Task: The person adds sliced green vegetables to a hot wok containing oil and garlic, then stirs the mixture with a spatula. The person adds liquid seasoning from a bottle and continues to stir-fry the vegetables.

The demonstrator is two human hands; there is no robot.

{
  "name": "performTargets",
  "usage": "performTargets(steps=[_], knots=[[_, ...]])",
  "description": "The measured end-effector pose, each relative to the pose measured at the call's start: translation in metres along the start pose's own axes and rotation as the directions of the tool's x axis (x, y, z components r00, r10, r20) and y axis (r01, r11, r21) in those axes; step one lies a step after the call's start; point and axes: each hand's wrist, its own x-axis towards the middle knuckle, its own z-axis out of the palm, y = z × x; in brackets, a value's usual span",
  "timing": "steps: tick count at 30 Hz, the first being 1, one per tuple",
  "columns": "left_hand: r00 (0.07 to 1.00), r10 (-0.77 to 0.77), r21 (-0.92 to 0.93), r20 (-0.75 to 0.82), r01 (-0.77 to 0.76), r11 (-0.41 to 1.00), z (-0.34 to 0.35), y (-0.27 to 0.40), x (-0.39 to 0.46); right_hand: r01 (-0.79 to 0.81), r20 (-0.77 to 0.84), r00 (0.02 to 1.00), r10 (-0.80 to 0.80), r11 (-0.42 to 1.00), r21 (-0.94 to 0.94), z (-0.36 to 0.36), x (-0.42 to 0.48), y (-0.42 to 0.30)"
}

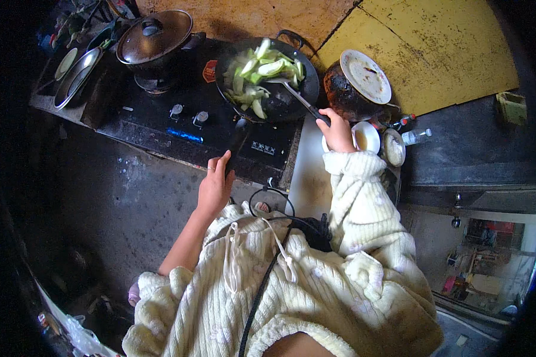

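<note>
A dark wok sits on the right side of the black gas stove. Pale green vegetable slices lie in it, mostly towards its far and left sides, and some look blurred. My left hand grips the wok's long black handle, which points towards me. In my right hand is the black grip of a metal spatula. Its blade reaches into the wok at the lower edge of the slices.
A lidded pot stands on the left burner, with metal dishes beyond it. Right of the wok, a patterned plate tops a blackened pot. Near my right wrist are a white bowl, a round container and a plastic bottle.
</note>
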Motion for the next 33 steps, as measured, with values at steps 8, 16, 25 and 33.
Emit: performTargets(steps=[8,16,25,33], knots=[[0.999,-0.026,-0.024,-0.034,0.026,0.999,0.001,-0.002,-0.003,-0.535,0.421,0.839,0.345,0.665,0.521,-0.105,0.003,0.008],[0.999,-0.035,0.008,0.008,0.035,0.999,0.001,0.0,0.0,-0.568,0.461,0.822,0.333,0.531,0.629,0.005,0.094,-0.025],[0.999,-0.033,0.002,-0.005,0.033,0.999,0.002,-0.002,0.0,0.051,0.366,0.926,-0.086,0.993,0.105,-0.002,0.08,-0.039],[1.0,-0.01,-0.004,-0.026,0.01,1.0,0.004,-0.005,-0.002,0.114,0.394,0.912,-0.11,0.993,0.014,-0.146,0.022,-0.051]])
